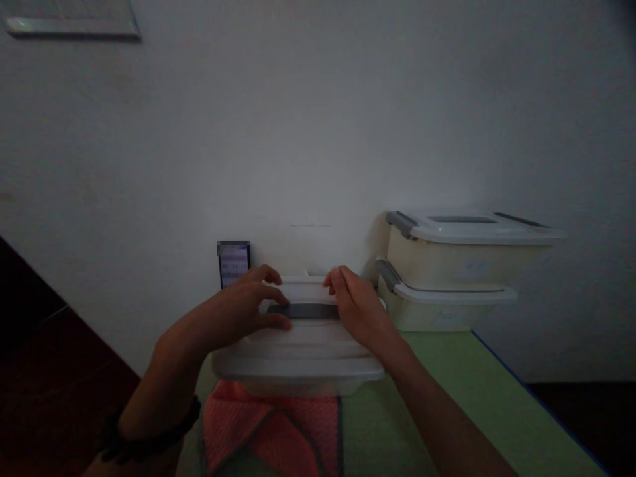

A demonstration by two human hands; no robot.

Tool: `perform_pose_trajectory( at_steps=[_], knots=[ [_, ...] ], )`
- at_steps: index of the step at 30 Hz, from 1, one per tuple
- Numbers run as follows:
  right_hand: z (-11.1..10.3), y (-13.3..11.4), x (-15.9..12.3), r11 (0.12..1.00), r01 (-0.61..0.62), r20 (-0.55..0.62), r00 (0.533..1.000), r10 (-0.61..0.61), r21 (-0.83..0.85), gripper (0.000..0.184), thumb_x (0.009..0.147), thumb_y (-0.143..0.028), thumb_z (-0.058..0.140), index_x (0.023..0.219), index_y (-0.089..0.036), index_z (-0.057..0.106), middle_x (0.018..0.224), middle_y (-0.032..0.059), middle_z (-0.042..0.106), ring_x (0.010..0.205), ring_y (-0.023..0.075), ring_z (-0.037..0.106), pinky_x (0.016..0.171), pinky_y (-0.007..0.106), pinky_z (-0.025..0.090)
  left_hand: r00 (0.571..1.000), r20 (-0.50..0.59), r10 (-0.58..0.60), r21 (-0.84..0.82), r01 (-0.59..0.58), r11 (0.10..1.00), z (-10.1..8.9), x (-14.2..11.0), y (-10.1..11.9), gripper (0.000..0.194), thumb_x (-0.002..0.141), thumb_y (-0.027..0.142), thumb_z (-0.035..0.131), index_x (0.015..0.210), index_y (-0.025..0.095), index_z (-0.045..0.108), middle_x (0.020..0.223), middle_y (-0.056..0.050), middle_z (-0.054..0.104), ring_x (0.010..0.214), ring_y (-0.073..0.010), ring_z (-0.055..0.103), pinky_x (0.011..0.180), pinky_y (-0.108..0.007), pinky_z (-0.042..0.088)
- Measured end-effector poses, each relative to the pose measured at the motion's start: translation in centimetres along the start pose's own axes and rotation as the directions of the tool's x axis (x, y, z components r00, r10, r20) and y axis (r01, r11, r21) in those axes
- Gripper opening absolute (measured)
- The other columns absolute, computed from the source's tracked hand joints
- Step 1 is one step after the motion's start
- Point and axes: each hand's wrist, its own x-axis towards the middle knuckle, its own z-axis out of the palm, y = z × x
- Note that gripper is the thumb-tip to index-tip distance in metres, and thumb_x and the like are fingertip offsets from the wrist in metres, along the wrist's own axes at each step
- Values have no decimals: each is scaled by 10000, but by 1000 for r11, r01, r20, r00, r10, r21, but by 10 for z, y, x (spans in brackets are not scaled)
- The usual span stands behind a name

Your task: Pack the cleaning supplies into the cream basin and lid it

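Observation:
A translucent white storage box [298, 361] with a lid and a grey handle [303, 311] stands on the green table [447, 391] in front of me. My left hand [248, 305] lies on the left of the lid, fingers bent, fingertips touching the grey handle. My right hand [355, 301] rests on the right of the lid, fingers curled over the handle's right end. A dark beaded bracelet [144, 434] is on my left wrist. Neither hand holds anything loose.
Two more lidded white boxes [457, 265] are stacked at the right against the white wall. A phone [234, 263] with a lit screen leans on the wall behind the box. A pink cloth [278, 430] lies at the table's near edge. Dark floor lies on both sides.

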Motion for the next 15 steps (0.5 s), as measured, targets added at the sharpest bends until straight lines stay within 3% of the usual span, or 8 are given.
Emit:
perform_pose_trajectory(
  at_steps=[2, 6, 10, 15],
  knots=[
    [0, 5, 4, 963, -82, -60, 993, 101, 258, 356, 927, -399, 276, 735, -199, 498, 660, 5, 518, 632, 143, 503, 620, 274, 387, 1000, 6, 3, -18, -3, 1000, 3, 3, 4, 350, 757, 502, 589, 945, 215, 658, 1067, -64, 600, 963, -223, 574, 860, -318, 423],
    [0, 12, 13, 722, -208, 2, 962, 275, 660, 420, 833, -569, 361, 666, -202, 477, 587, -22, 443, 512, 115, 420, 496, 251, 331, 999, -14, -36, 32, 36, 999, 11, 11, 12, 522, 676, 639, 589, 898, 167, 582, 955, -92, 620, 873, -251, 580, 748, -328, 446],
    [-2, 12, 17, 575, -239, 50, 944, 325, 782, 428, 748, -614, 462, 647, -198, 483, 580, -20, 445, 499, 106, 407, 484, 248, 320, 999, -31, -42, 112, 45, 993, 18, 20, 16, 574, 710, 715, 468, 819, 159, 564, 879, -106, 625, 766, -241, 589, 657, -322, 432],
    [-3, 12, 16, 581, -233, 44, 946, 321, 780, 405, 773, -582, 447, 652, -197, 486, 582, -24, 445, 498, 107, 413, 502, 255, 347, 997, -43, -64, 105, 68, 992, 17, 23, 18, 578, 714, 737, 424, 732, 176, 559, 815, -96, 633, 709, -230, 591, 627, -318, 424]
  ],
)
